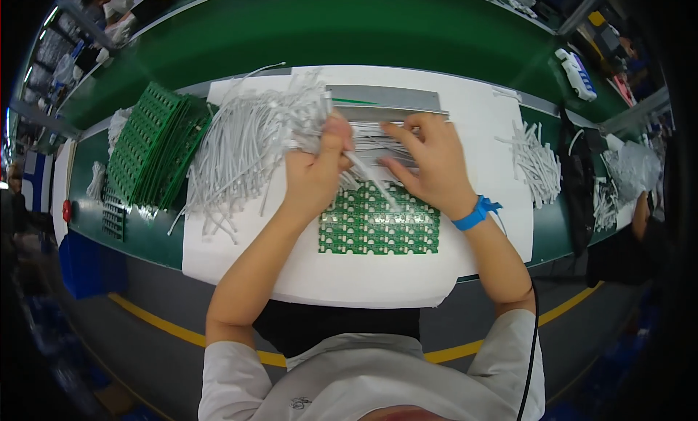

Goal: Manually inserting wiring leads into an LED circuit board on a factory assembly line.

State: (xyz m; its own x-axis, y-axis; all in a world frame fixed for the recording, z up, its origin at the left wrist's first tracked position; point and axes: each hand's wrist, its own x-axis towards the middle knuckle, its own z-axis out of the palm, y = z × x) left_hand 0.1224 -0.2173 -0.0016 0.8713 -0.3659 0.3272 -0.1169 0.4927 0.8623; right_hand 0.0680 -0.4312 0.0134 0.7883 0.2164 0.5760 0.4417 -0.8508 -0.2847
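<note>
My left hand (318, 163) is closed round some white cables, and one thicker white strand (372, 179) slants down from it toward the right. Just right of it, my right hand (430, 161) reaches over white cables (372, 139) lying along a grey metal holder (392, 97). Its thumb and forefinger are spread apart at those cables, with nothing visibly pinched between them. Below both hands a green circuit board panel (378, 228) lies on white paper (291, 275). A large heap of white cables (243, 141) spreads left of my left hand.
Stacked green board panels (145, 148) stand at the left. A smaller cable pile (536, 163) lies on the right. A white bottle (576, 74) sits at the back right, beyond the paper. A blue wrist strap (476, 213) with a cord is on my right wrist.
</note>
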